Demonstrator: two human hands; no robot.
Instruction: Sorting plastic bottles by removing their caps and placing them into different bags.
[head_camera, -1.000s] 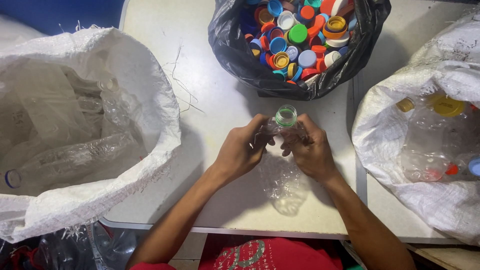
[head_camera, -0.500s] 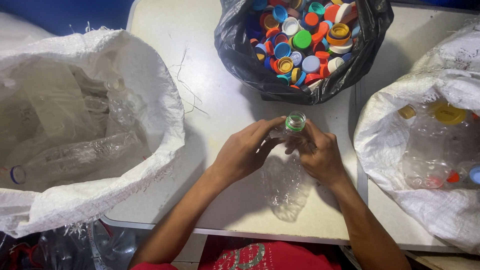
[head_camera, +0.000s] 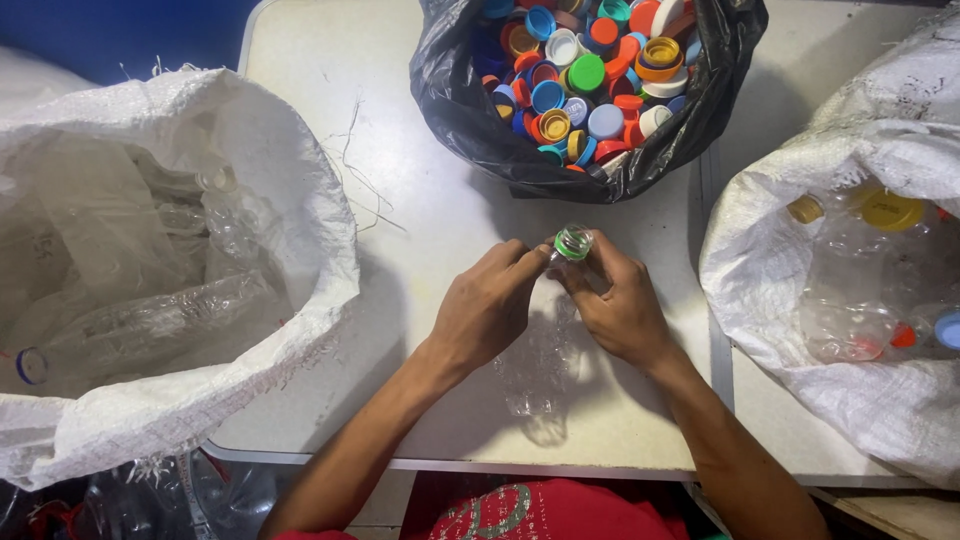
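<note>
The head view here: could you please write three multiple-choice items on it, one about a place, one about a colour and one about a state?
1. Where is the black bag of loose caps?
A. beyond the hands
B. under the table
C. inside the left sack

2. What colour is the ring on the bottle neck?
A. red
B. green
C. yellow

3. How is the bottle held?
A. left hand alone
B. right hand alone
C. both hands

Key: 1 A, it sits at the table's far edge; 2 B, green shows at the fingertips; 3 C, both grip the neck.

Head camera looks steeply down, close above table (head_camera: 400, 250).
</note>
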